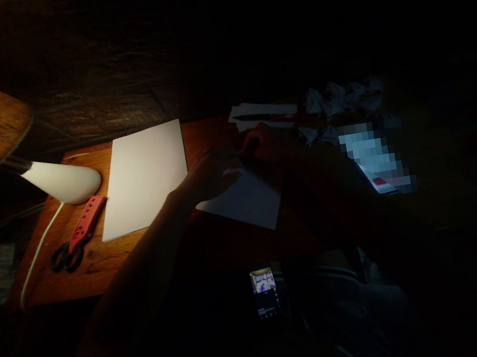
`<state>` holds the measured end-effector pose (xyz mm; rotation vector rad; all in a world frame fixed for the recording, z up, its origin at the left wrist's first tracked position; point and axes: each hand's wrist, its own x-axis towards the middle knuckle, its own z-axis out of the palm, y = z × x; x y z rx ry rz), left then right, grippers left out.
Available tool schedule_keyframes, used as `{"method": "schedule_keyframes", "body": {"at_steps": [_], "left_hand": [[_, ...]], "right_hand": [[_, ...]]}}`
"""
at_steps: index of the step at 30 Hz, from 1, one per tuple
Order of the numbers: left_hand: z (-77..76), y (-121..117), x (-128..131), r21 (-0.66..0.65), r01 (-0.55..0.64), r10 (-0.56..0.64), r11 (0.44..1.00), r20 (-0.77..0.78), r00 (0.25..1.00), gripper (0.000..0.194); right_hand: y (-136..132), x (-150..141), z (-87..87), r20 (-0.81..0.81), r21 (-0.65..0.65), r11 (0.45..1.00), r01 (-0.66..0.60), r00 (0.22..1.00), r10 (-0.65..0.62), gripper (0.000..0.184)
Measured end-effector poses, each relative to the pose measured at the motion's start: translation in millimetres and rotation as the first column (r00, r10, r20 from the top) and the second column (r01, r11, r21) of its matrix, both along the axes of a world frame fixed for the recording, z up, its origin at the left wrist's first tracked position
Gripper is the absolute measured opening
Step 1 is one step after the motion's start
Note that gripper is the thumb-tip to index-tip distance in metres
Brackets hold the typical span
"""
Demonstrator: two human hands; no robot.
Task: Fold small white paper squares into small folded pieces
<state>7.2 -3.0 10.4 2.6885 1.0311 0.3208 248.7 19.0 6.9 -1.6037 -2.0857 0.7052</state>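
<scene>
The scene is very dark, lit only by a lamp at the left. My left hand [213,173] rests on the upper edge of a small white sheet of paper [246,201] on the wooden table [98,267], fingers curled against the paper. My right hand [267,144] is beside it at the sheet's top corner, fingers bent as if pinching the paper's edge; the dim light hides the details. A larger blank white sheet [142,175] lies flat to the left of my hands.
A white lamp [64,180] with its cord stands at the table's left. Scissors in a red sheath [78,234] lie below it. Crumpled paper [343,98], more sheets [262,114] and a blurred bright item [373,157] sit at the right. A lit phone [264,292] is near my lap.
</scene>
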Motion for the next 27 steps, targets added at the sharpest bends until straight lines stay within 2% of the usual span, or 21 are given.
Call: {"method": "schedule_keyframes", "body": {"at_steps": [8,18,27], "left_hand": [[-2.6,1.0,-0.4,0.021,0.001,-0.001,1.0,0.016,1.0,0.023],[0.5,0.1,0.5,0.016,0.006,-0.006,1.0,0.007,1.0,0.024],[0.4,0.1,0.3,0.02,0.013,-0.013,1.0,0.006,1.0,0.024]], "right_hand": [[5.0,1.6,-11.2,-0.045,0.028,1.0,-0.003,0.999,0.004,0.015],[1.6,6.2,-2.1,-0.06,-0.007,0.999,-0.04,0.997,0.039,0.016],[3.7,5.8,-3.6,-0.033,-0.016,0.999,-0.031,0.999,0.03,0.014]]}}
